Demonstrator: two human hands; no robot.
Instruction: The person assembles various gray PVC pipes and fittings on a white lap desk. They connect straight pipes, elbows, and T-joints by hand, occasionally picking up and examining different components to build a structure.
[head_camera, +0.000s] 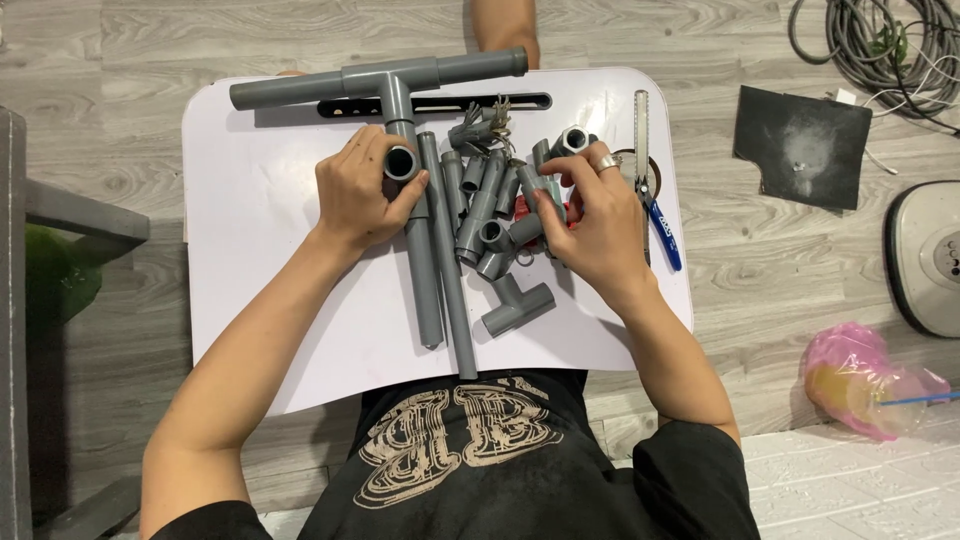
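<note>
My left hand (362, 192) is wrapped around a short grey plastic pipe coupling (401, 162), fingers curled tight on its barrel with the open mouth facing up, near the middle of the white lap desk (250, 240), just below the far edge. That coupling sits on the stem of a large grey pipe tee assembly (380, 80) lying along the far edge. Just right of my fist, two long grey plastic pipes (440, 260) run toward the near edge, side by side. Then comes a loose heap of short grey pipe fittings (490, 215), with a grey tee fitting (517, 305) lying apart toward the near edge. My right hand (592, 220) is pinched on a grey elbow fitting (552, 195) in the heap, thumb and fingers closed on it. These pieces look light, stiff and rather smooth, so I judge they are best taken around the barrel, not the rim. By the right edge lie a slim metal saw blade (641, 130) and a blue-handled tool (664, 238).
</note>
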